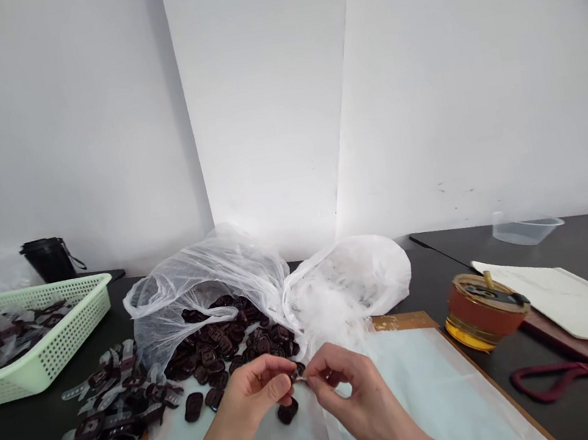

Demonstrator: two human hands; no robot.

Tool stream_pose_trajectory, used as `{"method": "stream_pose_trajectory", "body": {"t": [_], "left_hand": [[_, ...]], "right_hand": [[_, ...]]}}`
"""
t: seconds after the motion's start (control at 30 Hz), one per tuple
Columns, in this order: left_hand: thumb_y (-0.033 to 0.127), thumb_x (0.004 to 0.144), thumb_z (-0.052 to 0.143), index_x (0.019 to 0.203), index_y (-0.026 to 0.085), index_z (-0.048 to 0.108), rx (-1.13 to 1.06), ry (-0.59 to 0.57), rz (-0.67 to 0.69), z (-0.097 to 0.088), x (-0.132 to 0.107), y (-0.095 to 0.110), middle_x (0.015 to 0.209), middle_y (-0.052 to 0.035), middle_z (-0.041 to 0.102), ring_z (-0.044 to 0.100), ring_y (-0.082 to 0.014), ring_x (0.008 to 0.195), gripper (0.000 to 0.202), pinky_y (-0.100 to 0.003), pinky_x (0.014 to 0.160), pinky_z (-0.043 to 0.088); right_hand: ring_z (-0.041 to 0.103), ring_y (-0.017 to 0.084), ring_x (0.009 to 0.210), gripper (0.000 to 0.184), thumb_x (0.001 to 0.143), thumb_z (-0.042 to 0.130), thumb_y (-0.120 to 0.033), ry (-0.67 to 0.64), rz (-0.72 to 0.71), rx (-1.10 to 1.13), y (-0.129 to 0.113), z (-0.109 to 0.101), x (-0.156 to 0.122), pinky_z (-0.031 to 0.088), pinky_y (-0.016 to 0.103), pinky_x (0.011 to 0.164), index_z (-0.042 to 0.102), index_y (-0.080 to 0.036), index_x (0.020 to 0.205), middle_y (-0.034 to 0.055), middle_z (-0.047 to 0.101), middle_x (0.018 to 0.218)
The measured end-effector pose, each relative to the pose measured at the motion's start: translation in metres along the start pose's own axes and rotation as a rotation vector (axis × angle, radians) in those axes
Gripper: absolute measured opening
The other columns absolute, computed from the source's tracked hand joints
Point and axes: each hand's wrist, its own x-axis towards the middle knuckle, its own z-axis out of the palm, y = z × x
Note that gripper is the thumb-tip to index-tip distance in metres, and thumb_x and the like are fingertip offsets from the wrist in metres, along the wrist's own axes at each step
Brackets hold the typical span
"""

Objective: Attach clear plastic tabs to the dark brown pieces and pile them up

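Note:
My left hand is closed in a pinch around a small dark brown plastic buckle-like piece, partly hidden by the fingers. My right hand pinches what looks like a thin translucent strip at the right side of that piece. Just below the fingers, a loose dark brown piece lies on the pale sheet. Behind my hands, a heap of similar brown pieces spills from a clear plastic bag. A second bag holding whitish translucent bits sits right of it.
Brown pieces with translucent strips lie piled at left, beside a pale green basket holding more. A black cup stands behind. To the right are an amber round container, dark red-handled scissors, a white pad and a clear bowl.

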Motion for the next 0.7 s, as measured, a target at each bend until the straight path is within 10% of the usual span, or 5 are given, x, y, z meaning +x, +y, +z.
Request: {"method": "stream_pose_trajectory", "body": {"t": [0.5,0.7], "left_hand": [[0.026,0.066,0.084,0.091,0.024,0.082,0.189,0.093,0.186,0.004,-0.001,0.001,0.096,-0.0071,0.069,0.063,-0.0245,0.09,0.026,-0.03,0.074,0.053],[0.032,0.067,0.084,0.094,0.026,0.082,0.153,0.093,0.206,0.003,-0.002,0.004,0.099,-0.0087,0.07,0.064,-0.0271,0.093,0.027,-0.033,0.076,0.055]], "right_hand": [[0.057,0.015,0.067,0.01,0.078,0.061,-0.015,0.003,-0.028,0.042,0.004,0.002,0.0,0.046,0.026,0.062,0.064,-0.02,0.07,0.0007,0.065,0.073],[0.06,0.016,0.066,0.014,0.074,0.075,-0.031,-0.009,0.175,0.401,0.016,0.005,0.003,0.047,0.026,0.061,0.069,-0.018,0.073,0.0015,0.068,0.071]]}}
